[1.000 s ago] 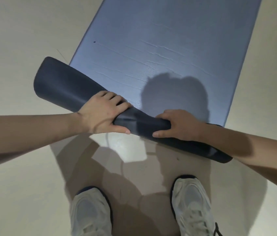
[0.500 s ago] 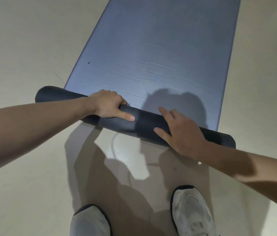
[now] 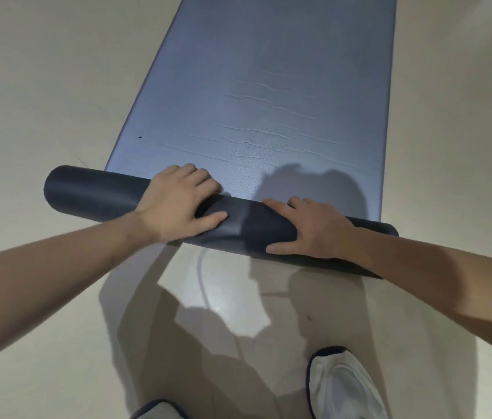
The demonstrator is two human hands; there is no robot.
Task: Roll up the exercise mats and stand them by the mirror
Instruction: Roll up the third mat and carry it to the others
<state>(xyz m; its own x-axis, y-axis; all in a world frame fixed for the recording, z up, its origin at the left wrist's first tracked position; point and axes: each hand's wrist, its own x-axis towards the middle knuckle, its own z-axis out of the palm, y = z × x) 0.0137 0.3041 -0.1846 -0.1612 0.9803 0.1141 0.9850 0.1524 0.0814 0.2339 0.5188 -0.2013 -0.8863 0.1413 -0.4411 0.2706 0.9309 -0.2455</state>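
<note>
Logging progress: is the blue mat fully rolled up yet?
No, only the near end of the mat is rolled, under the left hand and right hand; the rest lies flat.

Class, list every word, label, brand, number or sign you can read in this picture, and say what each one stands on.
There is no readable text anywhere in this view.
exercise mat: no logo or print shows on the blue surface or on the dark rolled end. The dark speck near its left edge is a mark, not a character.
white shoe: no brand shows.
floor: no lettering.
</note>
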